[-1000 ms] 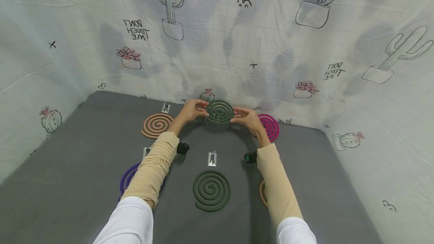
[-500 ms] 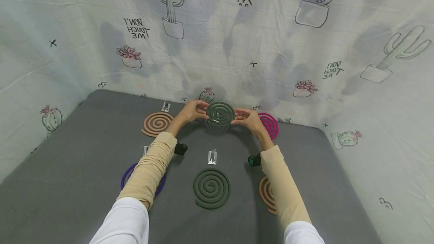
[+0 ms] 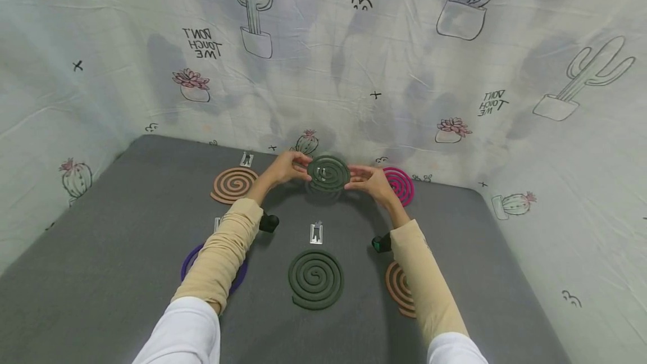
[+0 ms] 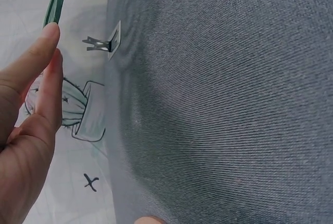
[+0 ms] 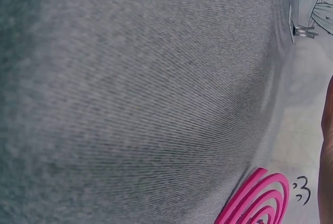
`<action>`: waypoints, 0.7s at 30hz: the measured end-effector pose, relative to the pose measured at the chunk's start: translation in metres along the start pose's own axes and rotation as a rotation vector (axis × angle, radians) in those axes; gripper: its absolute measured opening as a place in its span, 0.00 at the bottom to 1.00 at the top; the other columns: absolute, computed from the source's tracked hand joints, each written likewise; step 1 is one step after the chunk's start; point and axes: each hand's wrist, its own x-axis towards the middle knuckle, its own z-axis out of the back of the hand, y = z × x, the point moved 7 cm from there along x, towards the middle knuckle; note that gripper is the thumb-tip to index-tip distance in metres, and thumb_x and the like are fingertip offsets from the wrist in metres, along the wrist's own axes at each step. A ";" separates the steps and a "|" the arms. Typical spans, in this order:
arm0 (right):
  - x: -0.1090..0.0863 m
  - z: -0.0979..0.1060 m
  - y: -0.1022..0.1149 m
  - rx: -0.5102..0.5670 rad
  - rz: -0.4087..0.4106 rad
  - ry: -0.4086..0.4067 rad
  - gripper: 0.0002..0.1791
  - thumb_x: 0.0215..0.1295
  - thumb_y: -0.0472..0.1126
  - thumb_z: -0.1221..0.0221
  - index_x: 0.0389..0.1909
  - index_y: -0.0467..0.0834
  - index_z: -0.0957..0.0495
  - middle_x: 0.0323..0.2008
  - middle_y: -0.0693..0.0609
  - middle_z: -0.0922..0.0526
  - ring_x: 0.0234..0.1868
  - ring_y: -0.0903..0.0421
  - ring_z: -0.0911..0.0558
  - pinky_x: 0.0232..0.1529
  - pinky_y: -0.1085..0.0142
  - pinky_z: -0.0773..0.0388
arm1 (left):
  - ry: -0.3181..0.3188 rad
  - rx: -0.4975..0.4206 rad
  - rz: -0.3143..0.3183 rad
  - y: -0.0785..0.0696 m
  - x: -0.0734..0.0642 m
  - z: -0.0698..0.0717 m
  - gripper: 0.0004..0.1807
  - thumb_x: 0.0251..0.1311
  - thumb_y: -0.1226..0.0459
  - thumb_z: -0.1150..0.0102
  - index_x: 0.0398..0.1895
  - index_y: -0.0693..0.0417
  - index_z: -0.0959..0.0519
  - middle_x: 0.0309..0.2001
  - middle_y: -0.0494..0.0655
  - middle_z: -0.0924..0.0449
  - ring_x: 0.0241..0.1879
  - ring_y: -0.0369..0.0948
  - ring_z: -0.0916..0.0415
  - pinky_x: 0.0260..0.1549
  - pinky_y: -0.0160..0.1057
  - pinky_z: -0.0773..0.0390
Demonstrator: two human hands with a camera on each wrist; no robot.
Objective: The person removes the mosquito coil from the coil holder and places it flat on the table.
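Both hands hold a dark green mosquito coil (image 3: 329, 174) raised over the far side of the table. My left hand (image 3: 289, 166) pinches its left edge, thumb and finger meeting at the rim in the left wrist view. At the opposite edge, the right hand (image 3: 371, 180) grips with thumb and fingers. Only a sliver of this right hand (image 5: 327, 146) enters the right wrist view, without its fingertips. Under the raised coil stands a small metal coil stand (image 4: 115, 38) with upright prongs; bright metal shows through the coil's gaps in the head view.
Several other coils lie on the grey table (image 3: 126, 212): tan (image 3: 235, 184), pink (image 3: 399, 187), green (image 3: 315, 280), purple (image 3: 189, 260) and another tan (image 3: 396, 291). Metal stands (image 3: 316, 233) lie near some of them. A white cactus-print cloth (image 3: 323, 72) hangs behind.
The held green coil has come down slightly and its face tilts more toward the head camera. My right forearm has shifted a little outward, uncovering more of the near tan coil.
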 end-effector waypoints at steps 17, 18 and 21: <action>-0.015 -0.006 -0.004 0.024 -0.025 0.001 0.31 0.67 0.19 0.33 0.71 0.23 0.26 0.46 0.55 0.13 0.42 0.70 0.15 0.49 0.74 0.13 | 0.057 0.007 0.023 0.003 -0.012 -0.008 0.29 0.71 0.75 0.32 0.72 0.75 0.28 0.70 0.74 0.27 0.69 0.66 0.22 0.69 0.56 0.17; -0.016 -0.007 -0.005 0.029 -0.026 0.000 0.31 0.67 0.19 0.33 0.71 0.23 0.26 0.45 0.56 0.13 0.42 0.70 0.15 0.49 0.74 0.13 | 0.058 0.005 0.024 0.004 -0.013 -0.009 0.29 0.71 0.76 0.32 0.72 0.75 0.28 0.70 0.74 0.27 0.69 0.66 0.22 0.69 0.56 0.18; -0.017 -0.008 -0.007 0.048 -0.030 0.002 0.31 0.67 0.19 0.33 0.71 0.23 0.26 0.42 0.60 0.15 0.41 0.71 0.14 0.49 0.74 0.13 | 0.063 0.000 0.022 0.007 -0.014 -0.010 0.28 0.71 0.76 0.32 0.72 0.76 0.28 0.70 0.74 0.27 0.69 0.67 0.22 0.69 0.56 0.18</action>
